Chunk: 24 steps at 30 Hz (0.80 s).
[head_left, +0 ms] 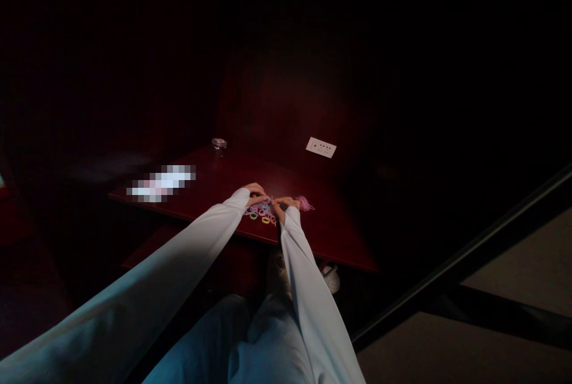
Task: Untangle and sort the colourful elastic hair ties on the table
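Both hands meet over a dark red table (250,230), their fingertips close together. My left hand (255,192) is closed in a pinch at the back of a pile of small colourful rings (263,214) that look like hair ties, mostly purple, pink, green and yellow. Right beside it, my right hand (285,202) is pinched too, its fingertips almost touching the left ones. What lies between the fingers is too small and dim to make out. A bundle of thin pink strands (305,203) rests just right of my right hand.
A clear lidded jar (218,146) stands at the table's back left. Toward the left edge lies a pixelated bright patch (161,183). A white socket plate (321,147) sits on the dark panel behind. My knees and shoes are below the front edge.
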Available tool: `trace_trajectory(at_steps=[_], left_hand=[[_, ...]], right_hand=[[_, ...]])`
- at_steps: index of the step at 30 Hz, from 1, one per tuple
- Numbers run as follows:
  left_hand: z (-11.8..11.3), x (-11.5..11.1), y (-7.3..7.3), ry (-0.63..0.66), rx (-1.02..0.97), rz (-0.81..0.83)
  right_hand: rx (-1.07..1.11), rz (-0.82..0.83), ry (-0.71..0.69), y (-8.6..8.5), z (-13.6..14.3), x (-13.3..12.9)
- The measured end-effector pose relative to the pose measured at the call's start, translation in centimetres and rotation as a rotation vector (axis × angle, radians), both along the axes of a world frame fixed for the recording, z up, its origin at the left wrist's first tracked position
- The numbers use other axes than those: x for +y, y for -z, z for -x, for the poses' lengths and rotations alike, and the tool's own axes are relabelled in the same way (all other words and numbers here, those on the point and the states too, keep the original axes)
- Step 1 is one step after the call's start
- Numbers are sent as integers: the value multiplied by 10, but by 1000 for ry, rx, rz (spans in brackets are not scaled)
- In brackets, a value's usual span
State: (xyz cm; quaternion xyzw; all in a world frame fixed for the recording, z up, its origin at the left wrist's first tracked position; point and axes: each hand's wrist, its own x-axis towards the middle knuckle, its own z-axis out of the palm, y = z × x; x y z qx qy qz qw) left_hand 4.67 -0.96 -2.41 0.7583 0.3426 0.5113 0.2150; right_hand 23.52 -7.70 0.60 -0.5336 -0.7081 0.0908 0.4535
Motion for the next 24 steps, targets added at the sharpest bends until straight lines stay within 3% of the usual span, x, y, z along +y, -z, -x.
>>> trace_trajectory(at_steps=[6,14,17,24], left_hand=[[1,-10,-4,-33,68,-1],[1,-3,5,-132,147,-16],[0,-4,3,-78,143,-25],[1,-1,4,-105,117,-8]], right_hand=[[-12,-17,-7,1,1,1],[2,-45,-14,9,-5,7],[-6,-16,-11,4,-3,3],[-19,-19,-9,9,-5,9]])
